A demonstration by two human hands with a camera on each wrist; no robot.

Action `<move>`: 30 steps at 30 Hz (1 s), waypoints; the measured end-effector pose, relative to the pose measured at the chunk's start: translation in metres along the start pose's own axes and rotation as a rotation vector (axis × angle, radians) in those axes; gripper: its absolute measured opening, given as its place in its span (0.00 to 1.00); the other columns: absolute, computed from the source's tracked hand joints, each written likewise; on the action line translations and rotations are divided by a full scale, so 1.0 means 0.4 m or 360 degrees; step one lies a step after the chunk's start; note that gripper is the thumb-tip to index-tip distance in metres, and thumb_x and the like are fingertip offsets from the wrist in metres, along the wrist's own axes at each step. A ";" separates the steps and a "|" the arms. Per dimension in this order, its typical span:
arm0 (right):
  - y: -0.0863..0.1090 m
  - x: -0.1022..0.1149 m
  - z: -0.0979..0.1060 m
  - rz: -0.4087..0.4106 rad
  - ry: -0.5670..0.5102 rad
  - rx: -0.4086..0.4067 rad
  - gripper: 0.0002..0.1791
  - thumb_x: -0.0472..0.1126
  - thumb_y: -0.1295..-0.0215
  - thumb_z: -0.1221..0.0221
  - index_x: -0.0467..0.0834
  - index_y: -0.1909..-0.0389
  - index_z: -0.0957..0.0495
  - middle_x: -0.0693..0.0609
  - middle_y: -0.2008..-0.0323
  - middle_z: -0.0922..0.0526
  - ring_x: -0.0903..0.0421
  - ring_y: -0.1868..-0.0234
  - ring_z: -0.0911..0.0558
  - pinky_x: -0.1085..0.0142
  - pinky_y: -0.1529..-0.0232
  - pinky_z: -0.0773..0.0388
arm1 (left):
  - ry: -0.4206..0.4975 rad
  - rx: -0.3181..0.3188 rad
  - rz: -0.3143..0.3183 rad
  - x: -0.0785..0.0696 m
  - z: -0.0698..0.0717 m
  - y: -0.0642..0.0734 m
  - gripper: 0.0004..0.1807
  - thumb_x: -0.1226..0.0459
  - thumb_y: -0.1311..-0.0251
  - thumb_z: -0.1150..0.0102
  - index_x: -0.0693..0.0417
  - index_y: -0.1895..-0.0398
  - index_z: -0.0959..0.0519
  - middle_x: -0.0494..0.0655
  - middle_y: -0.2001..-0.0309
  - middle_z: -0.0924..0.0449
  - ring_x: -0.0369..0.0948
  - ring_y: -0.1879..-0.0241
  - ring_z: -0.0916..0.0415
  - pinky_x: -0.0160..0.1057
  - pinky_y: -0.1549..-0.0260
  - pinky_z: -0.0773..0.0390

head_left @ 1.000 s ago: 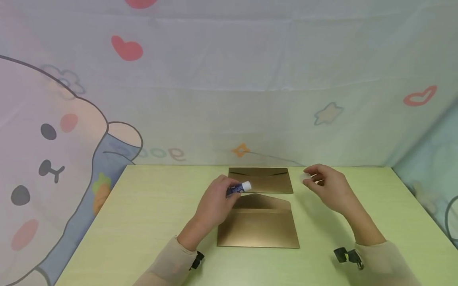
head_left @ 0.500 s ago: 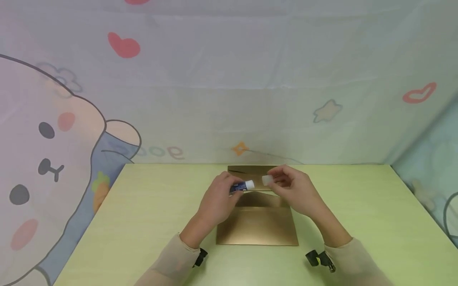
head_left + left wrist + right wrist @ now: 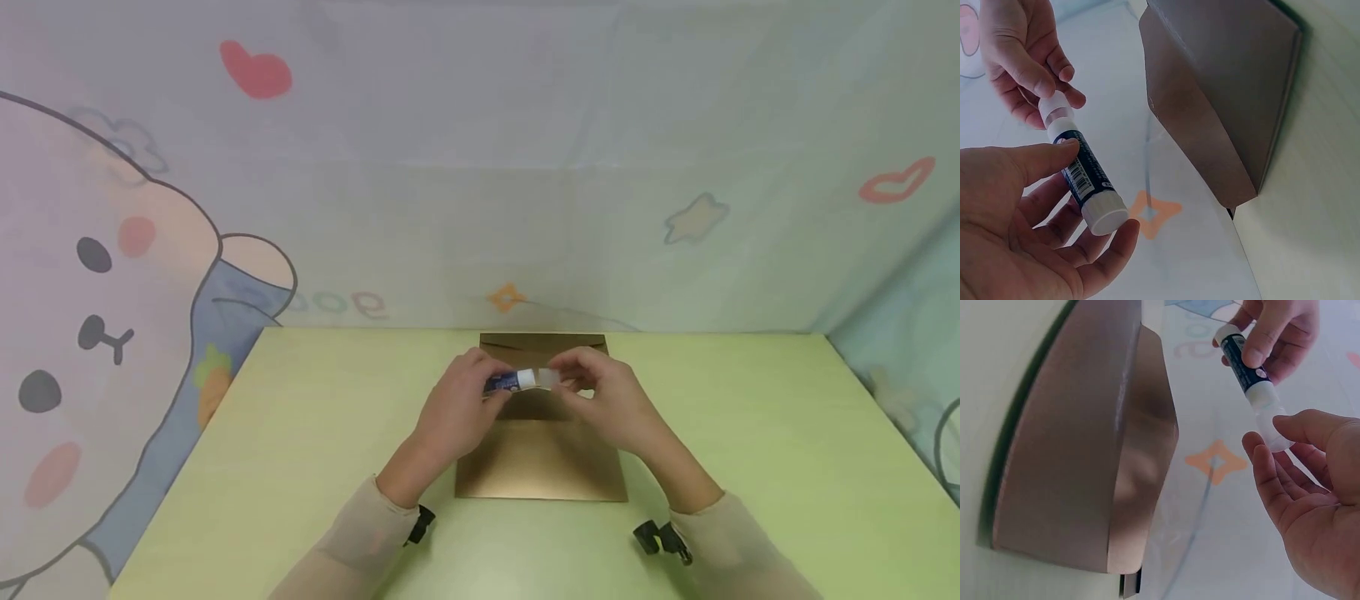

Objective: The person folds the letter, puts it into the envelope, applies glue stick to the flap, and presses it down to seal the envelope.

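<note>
My left hand (image 3: pixel 459 408) grips a glue stick (image 3: pixel 1088 169) by its dark blue labelled barrel, thumb on one side and fingers on the other. Pinched in my right hand (image 3: pixel 611 400) is a translucent cap (image 3: pixel 1270 428). The cap meets the white end of the glue stick and partly covers it, as both wrist views show. Below the hands lies a bronze envelope (image 3: pixel 540 467) with its flap unfolded away from me. Farther back is another bronze envelope (image 3: pixel 542 342), mostly hidden behind the hands.
The envelopes lie on a pale yellow-green table (image 3: pixel 337 417). Behind its far edge hangs a printed cloth (image 3: pixel 465 167) with hearts and a cartoon animal. Black wrist mounts (image 3: pixel 662 540) sit at both sleeves.
My right hand has moved left with the cap, from beside the envelopes to the glue stick's white end. My left hand has stayed nearly in place. The head view has tilted slightly down.
</note>
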State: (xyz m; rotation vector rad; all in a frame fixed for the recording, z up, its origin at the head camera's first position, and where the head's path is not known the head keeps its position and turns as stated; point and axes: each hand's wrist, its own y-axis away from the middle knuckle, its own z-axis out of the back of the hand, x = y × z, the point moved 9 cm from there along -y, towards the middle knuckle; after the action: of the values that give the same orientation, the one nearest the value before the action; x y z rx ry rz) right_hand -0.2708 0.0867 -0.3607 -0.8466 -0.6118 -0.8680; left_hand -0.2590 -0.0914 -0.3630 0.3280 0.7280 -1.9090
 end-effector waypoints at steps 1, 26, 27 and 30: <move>0.000 0.004 -0.001 0.0017 0.0005 0.0000 0.15 0.25 0.33 0.33 0.38 0.48 0.17 0.48 0.53 0.13 0.54 0.58 0.12 0.62 0.54 0.14 | 0.0001 -0.0001 -0.0003 -0.002 0.001 0.000 0.12 0.65 0.32 0.28 0.55 0.47 0.13 0.44 0.54 0.21 0.43 0.56 0.25 0.41 0.59 0.20; 0.020 -0.025 -0.027 -0.0244 -0.0053 0.0136 0.20 0.44 0.23 0.35 0.38 0.38 0.19 0.46 0.53 0.11 0.46 0.56 0.10 0.57 0.59 0.12 | -0.0020 0.0066 -0.0032 -0.034 -0.008 0.011 0.11 0.64 0.31 0.28 0.54 0.48 0.13 0.42 0.54 0.21 0.42 0.55 0.25 0.40 0.58 0.19; 0.020 -0.023 -0.025 -0.0236 -0.0043 0.0138 0.21 0.44 0.24 0.34 0.39 0.36 0.20 0.47 0.53 0.12 0.48 0.55 0.11 0.57 0.58 0.12 | -0.0022 0.0066 -0.0030 -0.035 -0.007 0.012 0.11 0.64 0.31 0.28 0.54 0.48 0.13 0.42 0.54 0.21 0.42 0.55 0.25 0.40 0.58 0.19; 0.018 -0.014 -0.018 -0.0160 0.0018 0.0139 0.26 0.41 0.29 0.29 0.43 0.34 0.23 0.49 0.52 0.12 0.54 0.54 0.12 0.61 0.56 0.14 | -0.0033 0.0068 -0.0027 -0.035 -0.005 0.012 0.11 0.64 0.31 0.29 0.54 0.48 0.14 0.42 0.54 0.21 0.42 0.55 0.25 0.40 0.57 0.19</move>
State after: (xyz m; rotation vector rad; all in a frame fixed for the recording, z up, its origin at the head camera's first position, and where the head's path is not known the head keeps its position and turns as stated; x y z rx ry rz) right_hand -0.2666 0.0856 -0.3717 -0.7364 -0.6820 -0.9296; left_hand -0.2488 -0.0813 -0.3588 0.3293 0.6786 -1.9434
